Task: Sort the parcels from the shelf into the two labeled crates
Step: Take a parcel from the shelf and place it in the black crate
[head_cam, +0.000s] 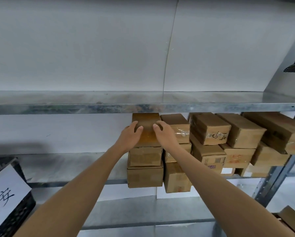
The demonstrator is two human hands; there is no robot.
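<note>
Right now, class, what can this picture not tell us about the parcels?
Head view.
Any label on the top parcel: covered by left hand and right hand.
The black crate: cut off by the left edge, paper sign partly shown.
Handwritten parcel: writing blurred.

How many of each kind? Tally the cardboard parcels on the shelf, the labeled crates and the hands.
Cardboard parcels on the shelf: at least 12, some partly hidden
Labeled crate: 1
Hands: 2, left hand and right hand, both gripping the top left parcel
Total: at least 15
</note>
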